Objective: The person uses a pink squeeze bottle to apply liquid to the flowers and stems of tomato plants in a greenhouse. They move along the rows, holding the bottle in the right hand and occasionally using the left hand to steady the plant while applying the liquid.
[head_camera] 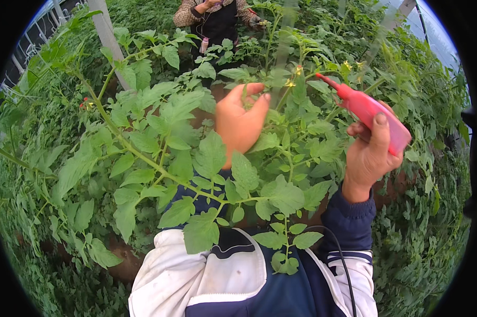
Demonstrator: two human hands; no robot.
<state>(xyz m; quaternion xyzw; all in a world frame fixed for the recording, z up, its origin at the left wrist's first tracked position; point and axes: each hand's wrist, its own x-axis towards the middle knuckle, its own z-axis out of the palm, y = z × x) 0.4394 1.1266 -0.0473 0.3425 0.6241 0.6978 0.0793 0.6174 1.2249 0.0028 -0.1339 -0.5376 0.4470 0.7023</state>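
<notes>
My right hand [369, 154] grips a pink plastic squeeze bottle [377, 117] that leans up and to the left. Its long red nozzle [329, 81] ends near the yellow tomato flowers [290, 83], apart from them as far as I can see. Red colour shows on one bloom [298, 70] just above these. My left hand [240, 119] is curled among the leaves left of the flowers, thumb and forefinger close together. A bit of green foliage [246, 99] shows inside that curl; whether it is held is unclear. Leaves cover part of my left wrist.
A long tomato stem [143, 158] crosses in front of me, its leaves over my jacket [230, 273]. Another person [218, 23] stands among the plants ahead. A post [107, 39] rises at the upper left. More yellow flowers [347, 65] are at the upper right. A black cable [343, 257] runs down my front.
</notes>
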